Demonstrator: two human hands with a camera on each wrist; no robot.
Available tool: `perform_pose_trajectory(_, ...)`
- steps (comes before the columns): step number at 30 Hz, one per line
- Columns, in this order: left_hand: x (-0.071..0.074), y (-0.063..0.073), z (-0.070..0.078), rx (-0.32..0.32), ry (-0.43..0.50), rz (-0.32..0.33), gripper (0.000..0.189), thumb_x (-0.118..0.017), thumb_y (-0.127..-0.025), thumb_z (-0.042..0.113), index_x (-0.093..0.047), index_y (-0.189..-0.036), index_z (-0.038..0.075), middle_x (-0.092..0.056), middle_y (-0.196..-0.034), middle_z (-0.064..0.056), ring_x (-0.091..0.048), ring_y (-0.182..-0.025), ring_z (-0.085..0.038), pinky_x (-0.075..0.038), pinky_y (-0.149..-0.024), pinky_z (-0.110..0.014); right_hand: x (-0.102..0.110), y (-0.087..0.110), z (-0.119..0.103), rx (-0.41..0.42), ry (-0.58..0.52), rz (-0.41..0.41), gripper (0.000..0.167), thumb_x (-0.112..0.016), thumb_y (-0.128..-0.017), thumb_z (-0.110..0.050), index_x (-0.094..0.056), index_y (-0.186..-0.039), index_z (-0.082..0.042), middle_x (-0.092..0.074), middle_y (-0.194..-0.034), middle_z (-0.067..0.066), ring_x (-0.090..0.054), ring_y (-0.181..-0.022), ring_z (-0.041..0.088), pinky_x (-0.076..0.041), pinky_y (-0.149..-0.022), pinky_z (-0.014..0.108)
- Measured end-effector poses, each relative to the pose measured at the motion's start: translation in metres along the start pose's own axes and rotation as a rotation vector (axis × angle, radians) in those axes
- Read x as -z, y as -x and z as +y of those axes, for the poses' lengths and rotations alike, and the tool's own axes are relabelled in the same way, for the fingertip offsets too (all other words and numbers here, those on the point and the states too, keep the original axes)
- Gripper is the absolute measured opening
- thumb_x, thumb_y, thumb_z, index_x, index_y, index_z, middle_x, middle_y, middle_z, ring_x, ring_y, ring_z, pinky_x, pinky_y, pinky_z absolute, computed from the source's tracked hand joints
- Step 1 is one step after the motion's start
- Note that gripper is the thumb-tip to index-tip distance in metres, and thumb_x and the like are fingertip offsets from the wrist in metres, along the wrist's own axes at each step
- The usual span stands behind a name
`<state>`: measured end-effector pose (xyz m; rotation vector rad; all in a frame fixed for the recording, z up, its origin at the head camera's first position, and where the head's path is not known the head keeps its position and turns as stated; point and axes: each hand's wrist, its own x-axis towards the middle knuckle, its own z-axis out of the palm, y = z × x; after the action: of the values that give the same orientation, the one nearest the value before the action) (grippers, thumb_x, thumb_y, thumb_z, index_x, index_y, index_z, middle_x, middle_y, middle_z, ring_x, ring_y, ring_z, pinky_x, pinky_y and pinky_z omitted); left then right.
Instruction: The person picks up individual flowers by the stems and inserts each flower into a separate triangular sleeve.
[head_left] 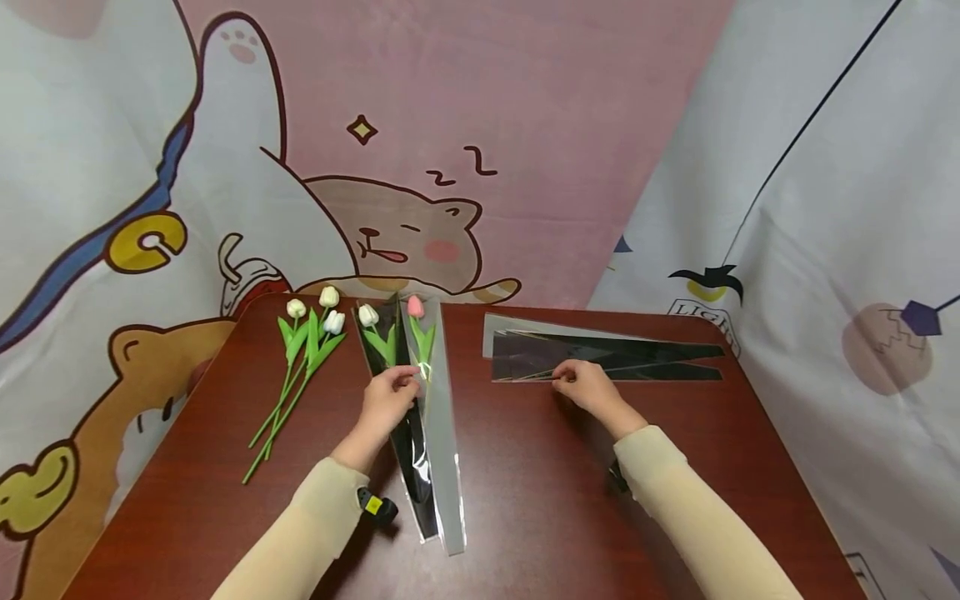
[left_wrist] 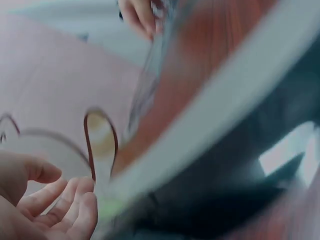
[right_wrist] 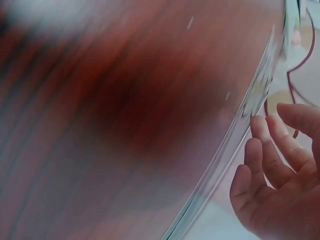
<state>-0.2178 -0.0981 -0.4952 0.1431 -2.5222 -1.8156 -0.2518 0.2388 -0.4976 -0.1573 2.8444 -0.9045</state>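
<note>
Left hand (head_left: 386,402) and right hand (head_left: 588,388) curl loosely, seemingly empty. The sleeves (head_left: 600,352) look light, slick, easily creased; pinch one edge.

Four white tulips (head_left: 328,297), one pink tulip (head_left: 416,307), two hands (head_left: 386,403)

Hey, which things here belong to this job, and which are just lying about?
Likely part of the job:
white tulip and pink tulip, with black wrapper and grey wrapper, by the left hand
flat wrappers beside the right hand
three loose white tulips

Apparently just surroundings:
cartoon backdrop
black device at the left wrist
</note>
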Motion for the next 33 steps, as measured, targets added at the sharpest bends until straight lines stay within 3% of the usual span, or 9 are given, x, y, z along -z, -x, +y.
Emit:
perform_pose_trajectory(3, -0.027, 0.007, 0.01, 0.006, 0.093, -0.086, 0.031, -0.056, -0.086, 0.0, -0.062, -0.116, -0.005, -0.067, -0.102, -0.024, -0.066, -0.081, -0.028, -0.054, -0.063, -0.029, 0.006, -0.001, 0.011, 0.009, 0.021, 0.021, 0.021, -0.062, -0.091, -0.019, -0.065, -0.109, -0.008, -0.063, -0.088, 0.008, -0.055, -0.068, 0.02, -0.046, -0.063, 0.035)
perform_pose_trajectory(8, -0.069, 0.01, 0.022, 0.062, 0.256, -0.218, 0.038, -0.052, -0.091, 0.002, -0.053, -0.128, -0.004, -0.059, -0.122, -0.027, -0.061, -0.105, -0.03, -0.052, -0.085, -0.043, 0.005, -0.009, 0.019, 0.083, 0.1, 0.051, 0.031, -0.065, -0.089, -0.019, -0.062, -0.117, -0.007, -0.058, -0.116, 0.015, -0.054, -0.106, 0.033, -0.046, -0.088, 0.05)
perform_pose_trajectory(11, -0.091, 0.007, 0.026, 0.122, 0.386, -0.261, 0.044, -0.05, -0.093, 0.004, -0.043, -0.136, -0.006, -0.05, -0.133, -0.028, -0.053, -0.119, -0.033, -0.046, -0.096, -0.047, 0.0, -0.016, 0.021, 0.109, 0.127, 0.057, 0.039, -0.065, -0.089, -0.022, -0.058, -0.124, -0.007, -0.052, -0.127, 0.018, -0.045, -0.12, 0.039, -0.04, -0.096, 0.057)
perform_pose_trajectory(17, -0.124, -0.003, 0.026, 0.265, 0.634, -0.294, 0.054, -0.044, -0.098, 0.009, -0.023, -0.145, -0.006, -0.031, -0.148, -0.027, -0.032, -0.136, -0.039, -0.029, -0.11, -0.051, -0.006, -0.03, 0.022, 0.122, 0.156, 0.062, 0.049, -0.061, -0.092, -0.028, -0.049, -0.136, -0.009, -0.041, -0.141, 0.016, -0.036, -0.13, 0.04, -0.033, -0.1, 0.062)
perform_pose_trajectory(24, -0.147, -0.011, 0.031, 0.324, 0.637, -0.19, 0.057, -0.045, -0.094, 0.008, -0.024, -0.145, -0.006, -0.032, -0.148, -0.026, -0.036, -0.135, -0.035, -0.033, -0.109, -0.049, -0.012, -0.044, 0.014, 0.096, 0.254, 0.023, 0.061, -0.058, -0.093, -0.038, -0.039, -0.144, -0.009, -0.032, -0.15, 0.016, -0.031, -0.136, 0.04, -0.028, -0.104, 0.062)
perform_pose_trajectory(30, -0.155, -0.017, 0.04, 0.333, 0.623, -0.196, 0.058, -0.045, -0.094, 0.008, -0.024, -0.146, -0.005, -0.03, -0.149, -0.025, -0.034, -0.136, -0.034, -0.032, -0.109, -0.048, -0.02, -0.052, 0.006, 0.083, 0.318, -0.028, 0.069, -0.056, -0.092, -0.046, -0.033, -0.147, -0.012, -0.024, -0.155, 0.013, -0.021, -0.142, 0.036, -0.022, -0.108, 0.063)
perform_pose_trajectory(33, -0.162, -0.022, 0.034, 0.335, 0.603, -0.186, 0.057, -0.047, -0.093, 0.01, -0.028, -0.145, -0.002, -0.036, -0.146, -0.022, -0.039, -0.132, -0.031, -0.035, -0.107, -0.046, -0.022, -0.051, 0.005, 0.063, 0.317, -0.037, 0.07, -0.057, -0.091, -0.046, -0.032, -0.148, -0.012, -0.022, -0.156, 0.013, -0.018, -0.143, 0.036, -0.021, -0.108, 0.063)
